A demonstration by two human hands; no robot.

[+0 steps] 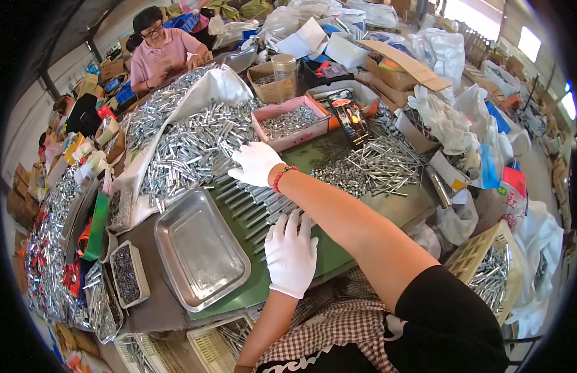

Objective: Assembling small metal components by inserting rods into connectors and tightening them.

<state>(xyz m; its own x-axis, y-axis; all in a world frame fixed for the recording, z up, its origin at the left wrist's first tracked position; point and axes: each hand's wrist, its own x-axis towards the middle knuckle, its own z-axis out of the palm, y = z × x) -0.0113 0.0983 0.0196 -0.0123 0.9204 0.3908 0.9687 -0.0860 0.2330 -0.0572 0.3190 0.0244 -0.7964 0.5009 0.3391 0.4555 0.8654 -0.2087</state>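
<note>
While slim, long silver metal rods (254,210) are lined up side by side, they are partly covered by the white-gloved left hand (291,255) and the white-gloved right hand (257,165)

Where the rods lie, a green tabletop (263,280) is seen beneath, with a shallow rectangular silver metal tray (201,248) placed on the left and a loose heap of small silver nuts (339,177) on the right. Long axis of each rod is directed crosswise, left to right, right end angled somewhat away from the person. Row itself is stepped from far left to near right. Left ends are exposed; right ends are partly hidden by the hands. Which end is the head cannot be told, detail too small.

Left hand: placed at near part of row, back of glove up, fingers extended away from the body and slightly parted; nothing is seen gripped. Right hand: reached across to far part of row, fingers pointed left, spread and partly bent; whether a rod is held underneath cannot be told. A red beaded bracelet (282,178) is worn on the right wrist.

Left of and beyond the right hand, a large mound of short silver metal tubes (201,140) is spread. Farther back, an open pink cardboard box (304,138) is filled with small silver pieces; a flat black printed pack (348,121) is placed beside it. Long thin silver bolts (391,165) are heaped right of the nuts. Across the bench, a co-worker in a pink shirt (167,59) is seen.
</note>
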